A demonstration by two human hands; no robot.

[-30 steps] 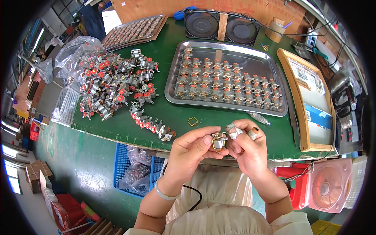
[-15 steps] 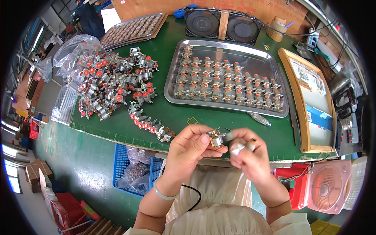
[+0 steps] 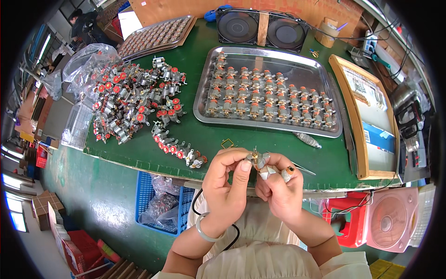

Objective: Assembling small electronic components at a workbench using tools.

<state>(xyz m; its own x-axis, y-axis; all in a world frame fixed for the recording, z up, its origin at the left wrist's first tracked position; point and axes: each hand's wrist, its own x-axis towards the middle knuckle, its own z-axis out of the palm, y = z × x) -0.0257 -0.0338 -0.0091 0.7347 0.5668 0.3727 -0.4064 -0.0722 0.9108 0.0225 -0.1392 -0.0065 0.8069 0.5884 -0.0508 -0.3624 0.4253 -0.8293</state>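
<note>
A small silver metal coil part with brass-coloured pieces (image 3: 257, 159) is pinched between the thumb and fingers of my left hand (image 3: 228, 179). Against its right side, my right hand (image 3: 281, 188) is closed, with its fingertips on the part. White wrapping covers some right fingers, and a small orange-brown piece with a dark end (image 3: 289, 170) shows among them; I cannot make out what it is. A thin pointed metal tool (image 3: 304, 170) lies just beyond the right hand, partly hidden by it. A bent brass wire frame (image 3: 227, 143) is on the green table past my left fingers.
Similar parts with red discs make a heap (image 3: 134, 100) at left, and a short row (image 3: 174, 148) nearer. Others stand in rows on a metal tray (image 3: 297, 60). A second tray (image 3: 155, 35) and two black fans (image 3: 260, 29) are behind. A wooden-framed board (image 3: 367, 116) borders the right.
My right hand has moved left and closed in on the part in my left hand. The pointed metal tool now shows beside it. In the far left background, a person has shifted.
</note>
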